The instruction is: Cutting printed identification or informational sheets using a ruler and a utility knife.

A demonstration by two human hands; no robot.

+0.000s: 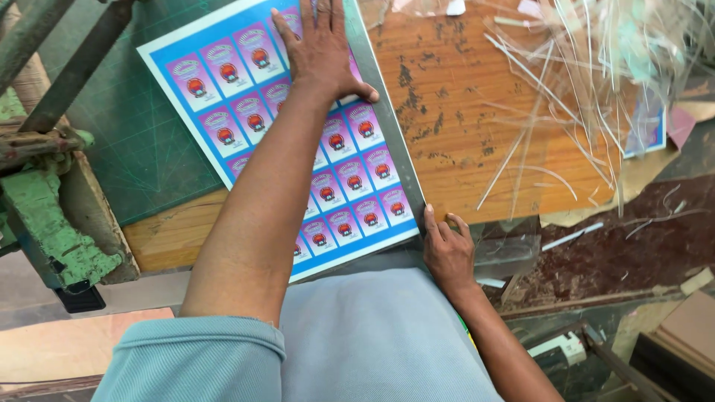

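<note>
A: What lies under the hands?

B: A wooden worktop (477,112), worn and scratched, with a green cutting mat (141,141) beyond the left forearm. On both rests a printed label sheet (350,186), blue with rows of purple labels.

A: And the hands?

B: The left hand (322,50) lies flat, fingers spread, pressing the sheet's far end. The right hand (447,251) is open too, fingertips against the sheet's near right corner, at the worktop's edge.

A: Anything in the way?

B: A grey metal strip (387,141) runs along the sheet's right edge, between the hands. Right of it sits a tangle of thin paper trimmings (581,82). Far left of the left arm stands a green metal machine frame (45,216).
</note>
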